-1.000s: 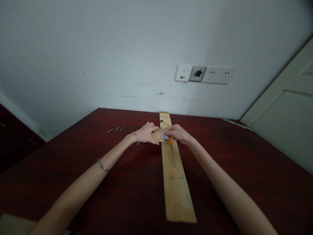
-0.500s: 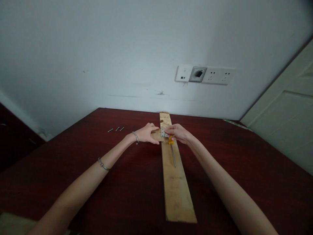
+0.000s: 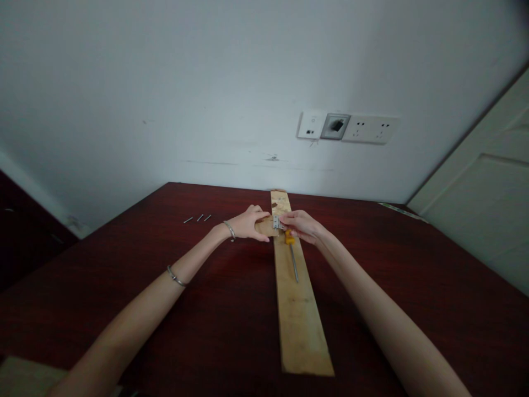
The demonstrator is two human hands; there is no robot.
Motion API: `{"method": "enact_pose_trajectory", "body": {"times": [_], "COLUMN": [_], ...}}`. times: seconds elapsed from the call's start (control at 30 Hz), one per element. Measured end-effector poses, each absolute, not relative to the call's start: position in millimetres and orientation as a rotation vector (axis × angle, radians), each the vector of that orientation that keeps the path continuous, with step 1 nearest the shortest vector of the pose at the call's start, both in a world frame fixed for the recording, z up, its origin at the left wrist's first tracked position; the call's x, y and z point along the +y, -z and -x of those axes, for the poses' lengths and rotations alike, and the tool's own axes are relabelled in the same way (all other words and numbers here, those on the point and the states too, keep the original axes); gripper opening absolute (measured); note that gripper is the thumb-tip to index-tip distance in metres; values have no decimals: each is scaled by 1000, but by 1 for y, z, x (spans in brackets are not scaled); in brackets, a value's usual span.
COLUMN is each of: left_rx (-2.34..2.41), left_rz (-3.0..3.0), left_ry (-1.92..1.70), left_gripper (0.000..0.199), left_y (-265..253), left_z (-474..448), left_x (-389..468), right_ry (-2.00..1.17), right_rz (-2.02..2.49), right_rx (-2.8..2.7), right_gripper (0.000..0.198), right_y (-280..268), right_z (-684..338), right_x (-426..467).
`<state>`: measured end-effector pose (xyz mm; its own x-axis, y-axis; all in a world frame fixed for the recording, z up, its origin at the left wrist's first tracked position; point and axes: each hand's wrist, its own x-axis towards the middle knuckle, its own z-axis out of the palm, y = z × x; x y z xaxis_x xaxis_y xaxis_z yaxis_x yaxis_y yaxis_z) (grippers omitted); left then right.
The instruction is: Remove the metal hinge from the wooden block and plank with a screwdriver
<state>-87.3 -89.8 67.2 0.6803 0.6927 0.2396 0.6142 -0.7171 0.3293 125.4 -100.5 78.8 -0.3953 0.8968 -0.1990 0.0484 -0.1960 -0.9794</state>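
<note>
A long wooden board (image 3: 301, 314) lies lengthwise on the dark red table. My left hand (image 3: 250, 223) grips a short wooden block (image 3: 265, 226) by its edges, thumb on the near side, its end at the board's left edge. Across the joint sits a metal hinge (image 3: 276, 221) with screw holes. The fingertips of my right hand (image 3: 303, 225) pinch the hinge's right side, covering part of it. Below those fingers is a screwdriver (image 3: 293, 260), its yellow handle close to my right palm and its shaft pointing toward me along the board.
Three screws (image 3: 200, 218) lie on the table (image 3: 215, 331) left of my left hand. The white wall (image 3: 227, 99) with a row of sockets (image 3: 347, 127) rises behind the table. A white panelled door (image 3: 487, 193) stands at the right. A pale board (image 3: 31, 377) shows at bottom left.
The camera view has shifted very slightly. My right fingers and the hinge have moved a little, and less of the hinge's right leaf shows now. My left hand stays on the block.
</note>
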Motion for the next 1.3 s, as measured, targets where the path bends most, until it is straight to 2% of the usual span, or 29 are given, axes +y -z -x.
{"method": "enact_pose_trajectory", "body": {"times": [0.57,0.9,1.3], "left_rx": [1092,1036,998], "left_rz": [-2754,-2750,-2782], "left_ry": [-529,-560,-592], "left_gripper": [68,71,73], "left_y": [-82,-80,-85], "left_z": [84,86,92], "left_x": [-98,-96,-94], "right_ry": [-1309,-1425,-1489], "right_rz": [1198,1166,1151], "right_rx": [-1590,-1491,-1436], "right_gripper": [27,20,23], "right_y": [-84,-84,-89], "right_z": [-110,-114,-113], "right_x": [-109,-106,-108]}}
